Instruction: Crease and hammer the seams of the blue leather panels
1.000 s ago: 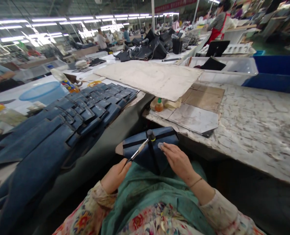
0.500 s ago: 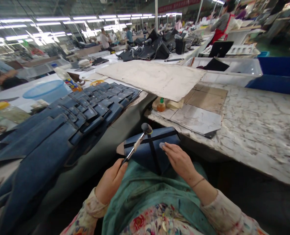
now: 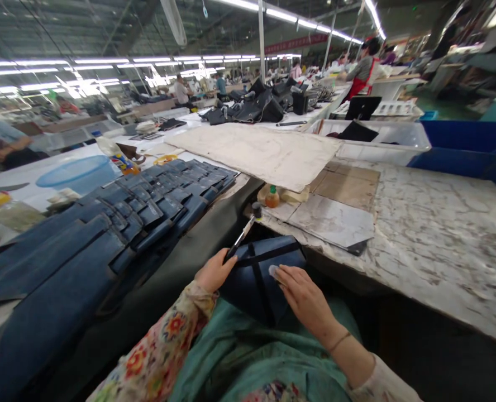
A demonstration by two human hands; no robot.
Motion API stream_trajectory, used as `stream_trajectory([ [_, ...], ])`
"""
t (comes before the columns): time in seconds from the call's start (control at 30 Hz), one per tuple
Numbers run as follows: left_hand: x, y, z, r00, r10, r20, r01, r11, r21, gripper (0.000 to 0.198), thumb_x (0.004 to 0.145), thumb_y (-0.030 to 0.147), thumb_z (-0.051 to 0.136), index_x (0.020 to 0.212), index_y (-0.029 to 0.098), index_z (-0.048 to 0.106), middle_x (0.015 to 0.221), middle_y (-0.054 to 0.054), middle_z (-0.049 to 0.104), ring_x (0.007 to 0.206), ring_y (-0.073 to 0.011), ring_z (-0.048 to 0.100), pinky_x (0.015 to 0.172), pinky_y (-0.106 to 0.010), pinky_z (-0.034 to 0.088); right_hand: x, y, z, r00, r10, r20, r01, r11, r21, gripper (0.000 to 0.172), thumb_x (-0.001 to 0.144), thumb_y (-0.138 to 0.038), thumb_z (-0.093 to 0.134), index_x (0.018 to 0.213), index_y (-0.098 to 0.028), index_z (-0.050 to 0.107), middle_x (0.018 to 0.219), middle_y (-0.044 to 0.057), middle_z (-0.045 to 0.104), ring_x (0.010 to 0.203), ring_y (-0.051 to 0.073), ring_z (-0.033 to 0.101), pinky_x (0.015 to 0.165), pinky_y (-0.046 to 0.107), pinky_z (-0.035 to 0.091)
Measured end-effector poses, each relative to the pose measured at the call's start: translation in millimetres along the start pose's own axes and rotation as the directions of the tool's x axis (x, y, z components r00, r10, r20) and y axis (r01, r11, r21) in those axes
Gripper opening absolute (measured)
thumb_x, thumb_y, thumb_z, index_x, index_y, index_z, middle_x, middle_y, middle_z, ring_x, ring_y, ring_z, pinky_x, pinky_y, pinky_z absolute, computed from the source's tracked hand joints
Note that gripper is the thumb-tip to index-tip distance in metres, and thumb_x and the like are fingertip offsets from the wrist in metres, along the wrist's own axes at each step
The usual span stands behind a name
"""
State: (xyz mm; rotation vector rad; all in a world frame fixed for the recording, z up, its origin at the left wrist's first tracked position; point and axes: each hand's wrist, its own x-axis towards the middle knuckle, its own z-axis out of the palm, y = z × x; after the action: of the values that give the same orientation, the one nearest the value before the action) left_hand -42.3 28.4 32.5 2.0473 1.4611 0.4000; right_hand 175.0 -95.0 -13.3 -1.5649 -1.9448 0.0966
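Note:
My left hand is closed around the handle of a small hammer, its dark round head near the corner of the right-hand table. On my lap lies a blue leather-like panel crossed by black straps. My right hand rests over the panel's right side, fingers together. Between its fingertips is a small translucent whitish piece, close against the panel; its exact kind I cannot make out. A green apron covers my lap below the panel.
Overlapping blue panels cover the left bench. The right table bears cardboard sheets and a small orange bottle. Behind are a pale board, a white bin, dark bags and people working.
My left hand has moved forward and right, carrying the hammer's head toward the table corner. The right hand stays on the panel with the whitish piece. The view has tilted upward.

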Motion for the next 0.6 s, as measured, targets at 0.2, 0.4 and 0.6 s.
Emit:
stream_trajectory([
  [0.2, 118.9, 70.9, 4.8, 0.996, 0.083, -0.019, -0.079, 0.986, 0.146, 0.029, 0.084, 0.025, 0.047, 0.11, 0.015, 0.054, 0.103, -0.01, 0.063, 0.097, -0.0215, 0.059, 0.086, -0.03, 0.043, 0.0, 0.3, 2.6, 1.0, 0.0, 0.02, 0.0, 1.0, -0.017, 0.047, 0.082, -0.008, 0.042, 0.127, -0.017, 0.048, 0.116, 0.008, 0.059, 0.106, 0.02, 0.053, 0.094, 0.04, 0.049],
  [0.4, 183.0, 106.1, 19.2, 0.996, 0.082, 0.02, -0.084, 0.976, 0.202, 0.043, 0.075, 0.009, 0.052, 0.118, 0.014, 0.05, 0.113, -0.017, 0.058, 0.103, -0.0247, 0.057, 0.089, -0.034, 0.042, -0.8, -1.8, -1.2, 0.999, 0.004, 0.038, -0.004, 1.0, 0.005, 0.057, 0.074, -0.001, 0.039, 0.128, -0.019, 0.046, 0.117, 0.006, 0.059, 0.107, 0.02, 0.053, 0.095, 0.038, 0.048],
  [0.6, 154.3, 55.9, 9.9, 0.991, 0.122, 0.054, -0.13, 0.973, 0.189, 0.047, 0.077, 0.013, 0.049, 0.124, 0.015, 0.047, 0.111, -0.014, 0.061, 0.099, -0.0226, 0.059, 0.088, -0.032, 0.042, 6.1, 28.4, -8.3, 0.992, 0.084, -0.091, -0.083, 0.996, 0.008, 0.055, 0.077, -0.006, 0.041, 0.129, -0.023, 0.044, 0.11, 0.007, 0.061, 0.102, 0.021, 0.057, 0.09, 0.039, 0.05],
])
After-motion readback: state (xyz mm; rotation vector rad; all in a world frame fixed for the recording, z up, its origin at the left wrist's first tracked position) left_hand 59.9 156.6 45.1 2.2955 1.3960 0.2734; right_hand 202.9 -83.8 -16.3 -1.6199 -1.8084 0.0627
